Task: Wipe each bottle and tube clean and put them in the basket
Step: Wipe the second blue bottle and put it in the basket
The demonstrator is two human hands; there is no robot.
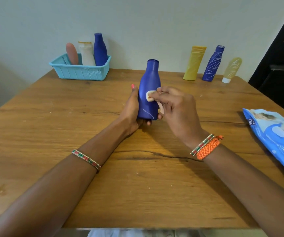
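wiping the fourth bottle, three still waiting

wooden table [86,168] against a pale wall holds everything. at its middle the left hand [132,112] wraps round the lower body of a blue bottle [149,89], held upright just above the tabletop. the right hand [175,106] pinches a small wipe [150,96] and presses it on the bottle's front; a faint pale streak shows near the base. at the far left a turquoise basket [79,72] already holds a pink tube [72,53], a white bottle [86,53] and another blue bottle [100,48]. at the far right stand a yellow tube [194,63], a marked blue bottle [213,63] and a pale yellow tube [231,69]. a wipes pack [274,139] lies at the right edge.

the wiping step looks to be in hand. next, the streak near the base seems to need rubbing off, then the bottle goes left into the basket.
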